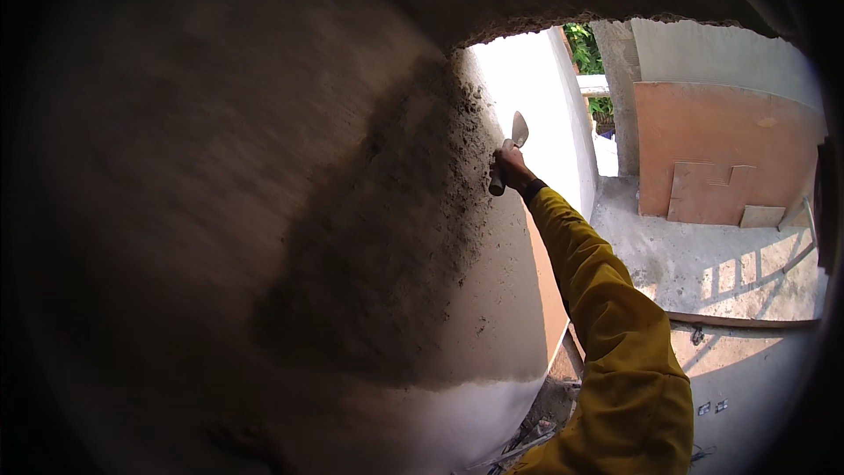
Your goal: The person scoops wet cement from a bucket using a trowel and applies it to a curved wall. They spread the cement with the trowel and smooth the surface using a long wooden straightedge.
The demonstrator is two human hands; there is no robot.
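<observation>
Hands first: only the right hand (pixel 510 163) shows, clenched round the handle of a trowel (pixel 515 139); the left hand is out of view. Nearest the camera, the yellow sleeve (pixel 607 317) rises from the lower edge, the arm stretched almost straight, up and away, toward the wall's corner. The fist sits at the far end of that reach, knuckles toward the wall (pixel 264 211), with the handle's pale butt poking out below it. The trowel's long axis runs nearly upright, blade above the hand and tilted slightly right, just beside the edge of a dark, rough patch of wet plaster (pixel 396 229) that spreads down and left from the blade; whether blade and plaster touch cannot be told. Below the patch the wall turns smooth and pale. Farther off, right of the arm, lie a concrete floor (pixel 703 255), brown boards (pixel 721 149) against a wall, and green leaves (pixel 582 46) beyond.
</observation>
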